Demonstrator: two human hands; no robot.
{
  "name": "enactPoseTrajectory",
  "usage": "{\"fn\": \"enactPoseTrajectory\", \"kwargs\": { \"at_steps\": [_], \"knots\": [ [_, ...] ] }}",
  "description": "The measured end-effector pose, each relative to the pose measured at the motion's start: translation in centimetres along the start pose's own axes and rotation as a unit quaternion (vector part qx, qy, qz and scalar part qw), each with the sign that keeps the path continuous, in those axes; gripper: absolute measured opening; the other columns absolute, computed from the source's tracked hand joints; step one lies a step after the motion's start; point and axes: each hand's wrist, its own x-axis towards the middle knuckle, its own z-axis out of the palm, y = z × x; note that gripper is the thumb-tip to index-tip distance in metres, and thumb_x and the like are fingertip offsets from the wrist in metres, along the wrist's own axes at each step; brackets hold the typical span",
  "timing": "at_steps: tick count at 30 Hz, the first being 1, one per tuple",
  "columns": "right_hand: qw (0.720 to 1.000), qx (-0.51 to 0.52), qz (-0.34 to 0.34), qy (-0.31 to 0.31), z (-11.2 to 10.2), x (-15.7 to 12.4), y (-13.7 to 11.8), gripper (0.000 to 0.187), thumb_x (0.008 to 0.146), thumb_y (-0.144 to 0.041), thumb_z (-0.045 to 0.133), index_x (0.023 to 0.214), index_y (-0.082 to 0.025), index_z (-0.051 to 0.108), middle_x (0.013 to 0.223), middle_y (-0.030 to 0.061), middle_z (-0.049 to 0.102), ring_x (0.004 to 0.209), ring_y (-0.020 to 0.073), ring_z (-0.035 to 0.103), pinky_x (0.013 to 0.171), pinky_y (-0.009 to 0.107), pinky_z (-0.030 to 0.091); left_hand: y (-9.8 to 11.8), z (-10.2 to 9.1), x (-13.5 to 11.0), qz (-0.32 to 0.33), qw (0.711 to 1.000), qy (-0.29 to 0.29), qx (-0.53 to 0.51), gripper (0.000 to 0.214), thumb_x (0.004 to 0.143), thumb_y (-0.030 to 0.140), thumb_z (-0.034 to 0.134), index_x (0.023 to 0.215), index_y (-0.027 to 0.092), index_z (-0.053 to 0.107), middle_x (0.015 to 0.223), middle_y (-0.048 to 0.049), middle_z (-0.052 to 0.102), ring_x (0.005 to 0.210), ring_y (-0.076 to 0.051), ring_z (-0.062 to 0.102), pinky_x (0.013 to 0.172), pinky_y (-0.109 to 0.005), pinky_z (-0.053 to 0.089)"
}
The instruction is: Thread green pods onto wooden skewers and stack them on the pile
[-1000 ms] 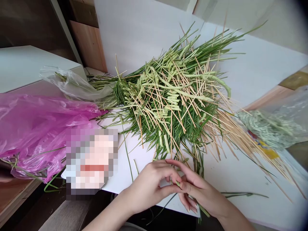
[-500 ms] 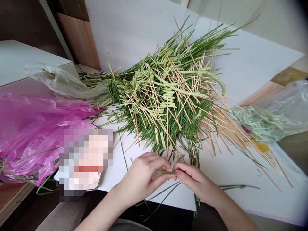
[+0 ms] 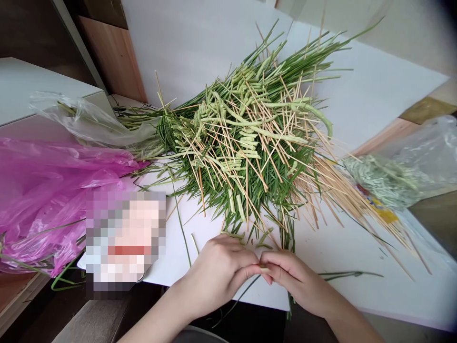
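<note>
My left hand (image 3: 221, 269) and my right hand (image 3: 289, 276) meet fingertip to fingertip near the front edge of the white board (image 3: 357, 267). Both are closed in a pinch on a thin green grass strip (image 3: 264, 269) whose long ends trail down past the edge. Just beyond my knuckles lies a big pile of green grass leaves and woven green pieces on thin wooden sticks (image 3: 246, 138). More bare wooden sticks (image 3: 342, 195) fan out to the right of the pile.
A pink plastic bag (image 3: 46, 190) lies at the left, with a clear plastic bag (image 3: 89, 124) behind it. A clear bag of pale green woven pieces (image 3: 396, 181) sits at the right. A blurred flat object (image 3: 124, 238) rests at the board's front left corner.
My hands have drawn closer together, fingertips now touching, and the short green strip seen between them before is mostly hidden in the pinch. The view shifted slightly.
</note>
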Motion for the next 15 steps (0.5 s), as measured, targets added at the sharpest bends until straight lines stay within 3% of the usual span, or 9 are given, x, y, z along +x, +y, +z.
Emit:
{"fn": "enactPoseTrajectory", "kwargs": {
  "at_steps": [2,4,8,10,12,14,15],
  "knots": [
    [0.996,-0.052,-0.054,0.045,0.4,-0.7,-0.2,0.039,0.112,-0.037,0.040,0.078,-0.021,0.051,0.071,-0.0030,0.051,0.069,0.0145,0.050,0.064,0.025,0.037,0.9,0.1,-0.1,-0.060,0.990,0.000,-0.129,0.032,0.104,0.034,0.051,0.087,0.020,0.074,0.074,0.0000,0.067,0.072,-0.014,0.059,0.075,-0.025,0.042],
    [0.976,-0.140,-0.129,0.105,0.8,-1.5,-0.5,0.037,0.113,-0.032,0.038,0.082,-0.022,0.053,0.071,-0.0027,0.055,0.068,0.0142,0.054,0.066,0.025,0.040,1.8,0.4,-0.2,-0.141,0.959,-0.010,-0.246,0.038,0.102,0.041,0.054,0.076,0.017,0.068,0.064,0.0012,0.059,0.062,-0.012,0.053,0.065,-0.023,0.041],
    [0.870,-0.348,-0.275,0.216,0.9,-2.7,-0.6,0.028,0.111,-0.020,0.040,0.090,-0.020,0.057,0.069,0.0007,0.060,0.069,0.0179,0.058,0.069,0.031,0.043,3.2,1.7,-0.3,-0.262,0.875,-0.042,-0.405,0.049,0.095,0.058,0.057,0.068,0.017,0.058,0.049,0.0045,0.046,0.046,-0.009,0.039,0.052,-0.023,0.032],
    [0.812,-0.433,-0.322,0.221,0.3,-3.0,-0.4,0.021,0.108,-0.013,0.044,0.095,-0.018,0.059,0.066,0.0015,0.061,0.061,0.0183,0.053,0.060,0.033,0.040,3.3,2.5,-0.3,-0.280,0.841,-0.049,-0.461,0.053,0.092,0.064,0.058,0.068,0.017,0.057,0.046,0.0048,0.045,0.043,-0.009,0.037,0.050,-0.023,0.028],
    [0.773,-0.490,-0.345,0.210,-0.9,-3.2,0.0,0.019,0.106,-0.008,0.045,0.099,-0.016,0.060,0.064,0.0014,0.063,0.054,0.0171,0.048,0.054,0.032,0.036,2.9,3.0,-0.2,-0.295,0.814,-0.038,-0.499,0.055,0.090,0.067,0.057,0.065,0.018,0.055,0.043,0.0056,0.043,0.040,-0.008,0.034,0.049,-0.024,0.026],
    [0.753,-0.513,-0.347,0.223,-2.5,-3.6,0.5,0.018,0.105,-0.005,0.046,0.102,-0.015,0.061,0.067,0.0026,0.066,0.055,0.0170,0.051,0.054,0.032,0.040,2.2,2.8,-0.2,-0.303,0.814,-0.010,-0.494,0.056,0.091,0.067,0.056,0.063,0.019,0.052,0.041,0.0063,0.041,0.040,-0.008,0.032,0.051,-0.025,0.026],
    [0.753,-0.511,-0.339,0.238,-3.3,-3.7,0.9,0.017,0.105,-0.005,0.047,0.103,-0.015,0.061,0.070,0.0036,0.068,0.057,0.0170,0.053,0.056,0.031,0.043,1.8,2.4,-0.2,-0.304,0.830,0.005,-0.468,0.056,0.092,0.066,0.054,0.063,0.019,0.052,0.042,0.0060,0.042,0.041,-0.008,0.033,0.052,-0.025,0.028]
  ]
}}
